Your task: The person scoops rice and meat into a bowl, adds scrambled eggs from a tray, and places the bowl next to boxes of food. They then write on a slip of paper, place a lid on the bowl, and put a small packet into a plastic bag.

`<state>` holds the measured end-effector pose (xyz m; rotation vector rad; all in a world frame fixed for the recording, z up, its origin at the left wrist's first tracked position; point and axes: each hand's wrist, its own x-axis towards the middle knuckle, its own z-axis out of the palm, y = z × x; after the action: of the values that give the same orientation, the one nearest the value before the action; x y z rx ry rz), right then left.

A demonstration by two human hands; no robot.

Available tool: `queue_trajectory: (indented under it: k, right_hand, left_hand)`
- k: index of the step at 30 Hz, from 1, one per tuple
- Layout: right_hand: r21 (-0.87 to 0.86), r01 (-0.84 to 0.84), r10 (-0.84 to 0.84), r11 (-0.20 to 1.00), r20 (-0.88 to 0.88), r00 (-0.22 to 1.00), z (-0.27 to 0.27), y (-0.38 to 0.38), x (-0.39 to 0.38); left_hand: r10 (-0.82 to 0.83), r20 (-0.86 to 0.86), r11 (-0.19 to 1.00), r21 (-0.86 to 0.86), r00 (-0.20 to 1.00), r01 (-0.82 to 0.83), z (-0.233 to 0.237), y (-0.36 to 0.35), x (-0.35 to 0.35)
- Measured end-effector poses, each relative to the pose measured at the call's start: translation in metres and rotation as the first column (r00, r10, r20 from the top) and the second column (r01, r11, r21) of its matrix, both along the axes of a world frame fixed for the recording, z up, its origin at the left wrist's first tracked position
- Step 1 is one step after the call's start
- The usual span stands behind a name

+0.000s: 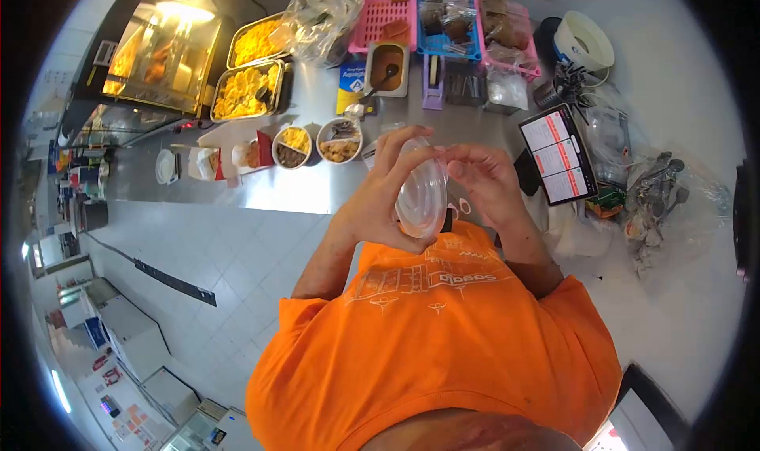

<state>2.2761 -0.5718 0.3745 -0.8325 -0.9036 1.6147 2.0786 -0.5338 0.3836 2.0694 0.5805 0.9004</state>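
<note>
My left hand (385,194) is wrapped round the side of several clear round plastic lids (421,194), stacked and held upright in front of my chest. The bent fingers of my right hand (483,180) pinch at the upper right rim of the lids. Left of my hands on the steel counter stand two round white bowls. One bowl (292,148) holds yellow and dark brown food; the other bowl (340,141) holds golden-brown pieces with something dark beside them.
Left of the bowls sit red-and-white food boxes (252,157). Behind are metal trays of yellow food (247,92), a sauce pan (387,70) with a ladle, and pink (385,20) and blue baskets. A lit glass warmer (162,51) stands far left, a tablet (557,154) at right.
</note>
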Motion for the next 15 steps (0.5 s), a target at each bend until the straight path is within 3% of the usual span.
queue_trajectory:
  k: [4, 10, 13, 15]
  right_hand:
    - [-0.074, -0.041, 0.025, 0.996, -0.205, 0.979, -0.002, -0.003, -0.036]
    - [-0.176, -0.128, 0.079, 0.976, -0.260, 0.962, 0.001, -0.008, -0.068]
    - [-0.176, -0.133, 0.118, 0.975, -0.095, 0.988, -0.001, -0.016, -0.081]
    - [-0.166, -0.340, 0.280, 0.926, -0.307, 0.910, -0.004, -0.017, -0.079]
  left_hand:
    - [-0.001, 0.013, 0.999, 0.036, 1.000, 0.001, 0.002, -0.003, -0.037]
    - [-0.078, -0.100, 0.992, 0.088, 0.992, 0.087, 0.008, -0.002, -0.081]
    - [-0.171, -0.130, 0.980, 0.076, 0.977, 0.182, 0.004, 0.000, -0.095]
    - [-0.232, -0.167, 0.968, 0.055, 0.958, 0.244, 0.005, -0.001, -0.101]
